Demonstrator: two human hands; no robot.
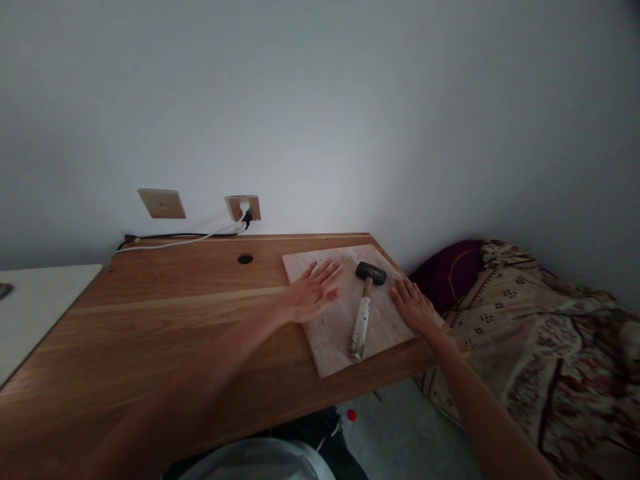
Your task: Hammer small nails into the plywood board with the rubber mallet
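A pale pinkish square tile (333,340) lies flat on the right part of the wooden desk. On it rests a rubber mallet (364,307) with a black head toward the wall and a worn, white-coated handle toward me. My left hand (315,292) is over the tile's left side with fingers stretched out, slightly blurred; whether it touches the surface I cannot tell. Flat along the tile's right edge lies my right hand (413,307), fingers extended. Neither hand holds the mallet, which sits between them.
The wooden desk (175,320) meets a white wall with a socket (243,208) and a blank plate (163,203). Cables (185,243) run along the back edge near a round hole (245,259). A patterned bed cover (530,333) is at right, a white surface (45,300) at left.
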